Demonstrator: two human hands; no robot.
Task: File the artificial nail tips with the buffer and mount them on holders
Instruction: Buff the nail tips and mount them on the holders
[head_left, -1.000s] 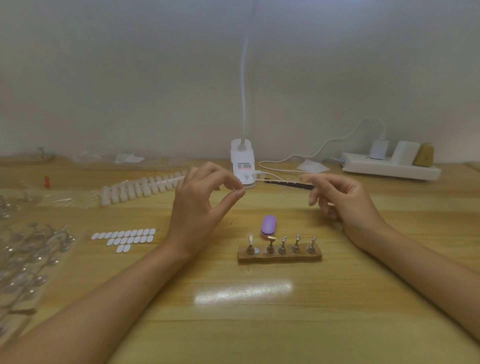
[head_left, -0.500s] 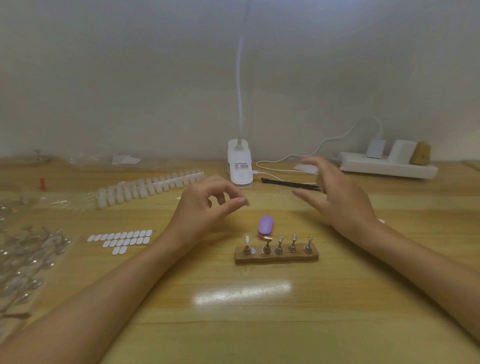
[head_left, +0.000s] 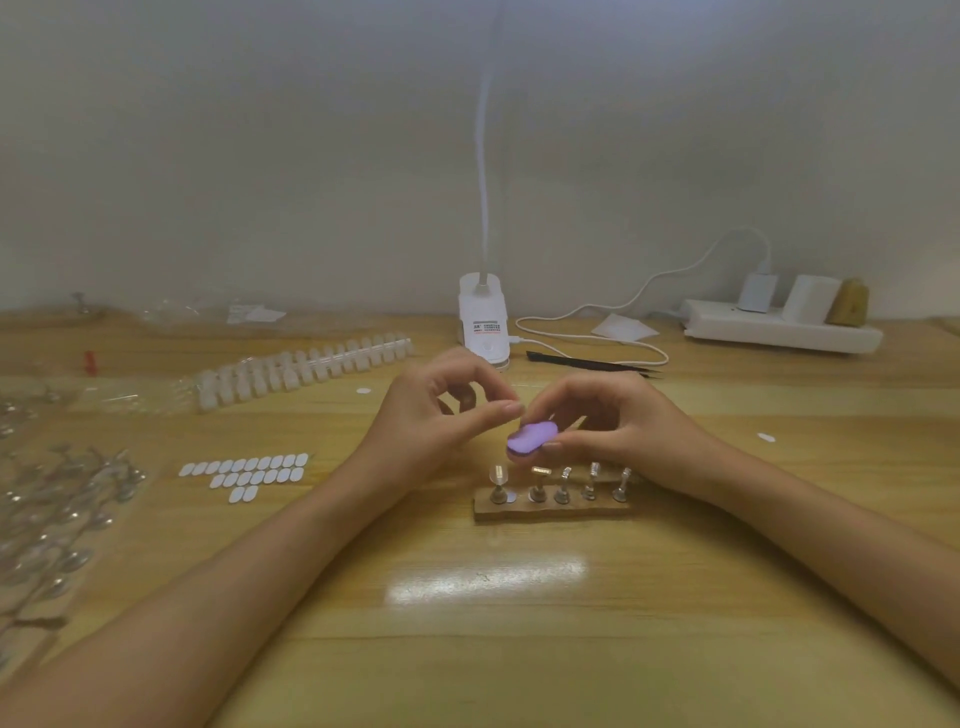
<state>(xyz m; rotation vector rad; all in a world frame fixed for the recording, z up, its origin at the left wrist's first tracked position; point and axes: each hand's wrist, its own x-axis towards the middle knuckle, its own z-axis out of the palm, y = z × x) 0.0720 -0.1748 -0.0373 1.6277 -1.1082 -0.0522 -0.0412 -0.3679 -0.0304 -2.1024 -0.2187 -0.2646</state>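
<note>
Five holders (head_left: 562, 480) sit in a wooden base (head_left: 550, 512); just behind it the right hand (head_left: 618, 431) pinches the purple buffer (head_left: 532, 439) by its edges, face up for filing. On the left hand (head_left: 431, 421), thumb and forefinger meet beside the buffer, perhaps on a nail tip; too small to tell.

The right hand (head_left: 618, 426) pinches the purple buffer (head_left: 532, 439) at twelve o'clock of the wooden holder base (head_left: 550, 510). At the buffer's nine o'clock, the left hand (head_left: 431, 415) curls its fingers. Nail tips (head_left: 306, 366) lie at ten o'clock.
</note>
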